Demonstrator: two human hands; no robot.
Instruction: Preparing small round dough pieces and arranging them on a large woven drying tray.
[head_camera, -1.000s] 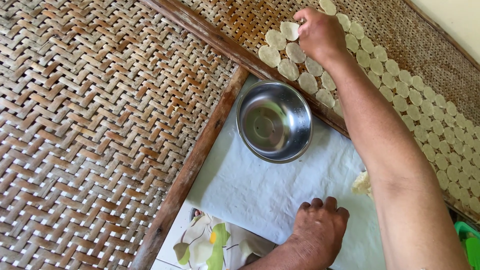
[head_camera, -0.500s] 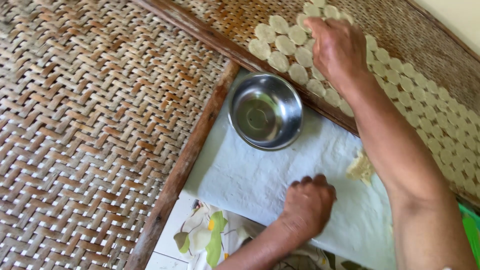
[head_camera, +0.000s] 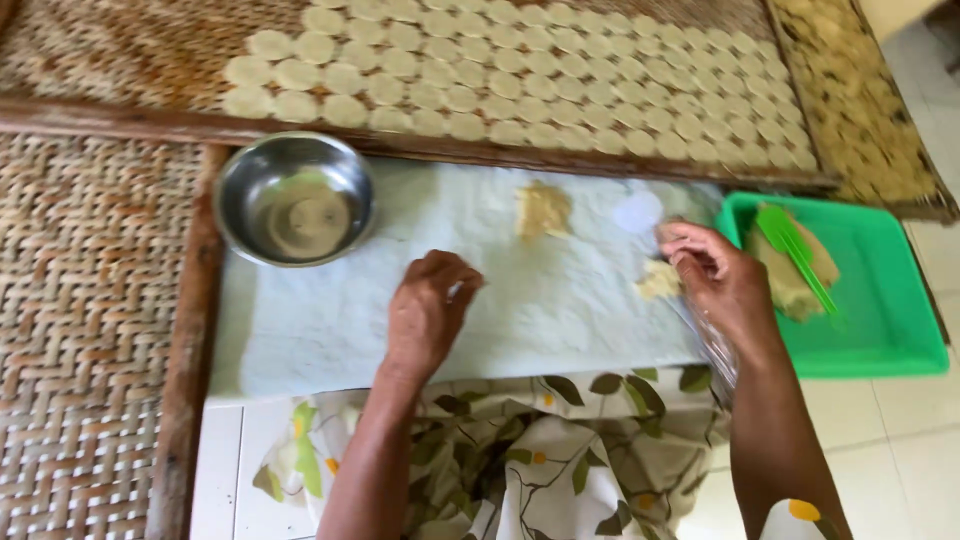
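My left hand (head_camera: 428, 312) rests knuckles-up on a pale blue cloth (head_camera: 300, 330), fingers curled, with nothing seen in it. My right hand (head_camera: 718, 280) is curled at the cloth's right end, its fingers on a small lump of dough (head_camera: 655, 281), with a clear plastic sheet (head_camera: 712, 345) beneath it. Another dough lump (head_camera: 543, 208) and a flattened pale disc (head_camera: 638, 212) lie on the cloth farther back. A steel bowl (head_camera: 295, 198) stands at the cloth's far left corner.
Behind the cloth, a woven tray (head_camera: 120, 50) carries rows of several round dough discs (head_camera: 520, 70). A green plastic tray (head_camera: 885, 320) on the right holds a dough mass and a green spatula (head_camera: 795, 250). Another woven mat (head_camera: 80, 330) lies left.
My right hand came back from the discs on the woven tray to the dough lump at the cloth's right end. The view swung right, showing the green tray. My left hand stays on the cloth.
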